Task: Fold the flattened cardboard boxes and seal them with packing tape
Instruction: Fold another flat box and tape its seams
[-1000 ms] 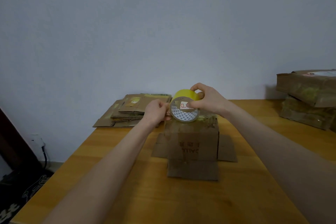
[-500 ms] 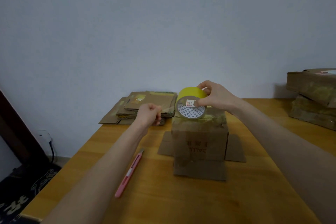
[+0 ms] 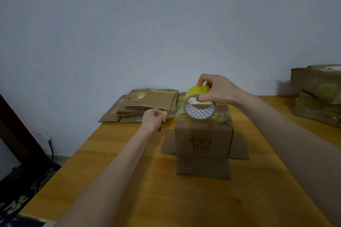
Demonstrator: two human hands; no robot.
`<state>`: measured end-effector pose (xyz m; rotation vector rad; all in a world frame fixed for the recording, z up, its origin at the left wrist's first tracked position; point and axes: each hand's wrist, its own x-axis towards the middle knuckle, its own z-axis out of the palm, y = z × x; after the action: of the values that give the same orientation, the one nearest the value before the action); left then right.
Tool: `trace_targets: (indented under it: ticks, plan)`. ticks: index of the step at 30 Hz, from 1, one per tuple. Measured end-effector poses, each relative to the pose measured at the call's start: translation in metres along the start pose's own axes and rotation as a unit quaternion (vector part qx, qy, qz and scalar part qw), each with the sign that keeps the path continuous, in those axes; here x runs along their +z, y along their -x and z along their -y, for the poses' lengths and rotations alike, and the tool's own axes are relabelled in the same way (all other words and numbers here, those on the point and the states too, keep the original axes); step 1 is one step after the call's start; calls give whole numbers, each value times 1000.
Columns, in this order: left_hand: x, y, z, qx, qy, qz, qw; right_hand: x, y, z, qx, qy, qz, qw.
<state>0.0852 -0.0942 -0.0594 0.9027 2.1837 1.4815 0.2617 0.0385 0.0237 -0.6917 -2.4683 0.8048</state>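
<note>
Head view: I see the box [image 3: 203,140] at centre.
Right hand [image 3: 219,90]: fingers clamped on tape roll [image 3: 200,105], steadying it.
Left hand [image 3: 154,119]: fingers pinch tape end [image 3: 174,113], to stretch it.

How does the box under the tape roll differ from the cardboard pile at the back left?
The box stands folded up, flaps splayed on the table; the cardboard pile lies flat, stacked. The box sits under the tape roll that the right hand grips; the pile sits farther back, by the wall. Both are brown cardboard.
</note>
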Motion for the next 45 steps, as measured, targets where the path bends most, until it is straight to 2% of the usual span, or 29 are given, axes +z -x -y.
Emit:
trace_targets:
  ticks: [7, 11, 12, 14, 15, 16, 19, 22, 28, 32, 36, 40, 43, 45]
  plan:
    - [27, 2, 13, -38, -27, 36, 998, 14, 5, -8, 16, -13, -36, 999]
    - [33, 7, 24, -28, -184, 114, 976, 15, 7, -10, 18, -21, -50, 998]
    - [28, 5, 23, -29, -160, 111, 980, 14, 8, -10, 18, -21, -51, 998]
    - [11, -1, 11, -11, -19, 116, 993, 11, 9, -13, 20, -35, -46, 998]
    - [3, -3, 2, 7, 50, 147, 988, 9, 11, -14, 20, -51, -38, 998]
    - [-3, -3, -7, 34, 64, 187, 980, 7, 12, -16, 21, -73, -27, 997]
    - [4, 2, -29, 111, -79, 293, 946, 5, 15, -22, 55, -146, 3, 988]
    - [16, -2, -40, 127, -132, 335, 924, 3, 17, -30, 100, -194, 8, 976]
    - [18, -13, -35, 145, -162, 358, 908, 3, 20, -31, 66, -182, -23, 981]
    - [17, -14, -36, 174, -256, 335, 890, -2, 15, -29, 36, -128, -17, 991]
    - [16, -15, -38, 179, -304, 335, 874, -18, 16, -34, 29, -102, -30, 994]
    - [16, -15, -39, 180, -322, 331, 869, -38, 20, -41, 23, -51, -17, 998]
    - [16, -14, -39, 180, -323, 334, 867, -57, 24, -46, 15, 33, -11, 999]
    - [16, -15, -38, 177, -324, 336, 866, -62, 27, -52, 28, 40, 5, 999]
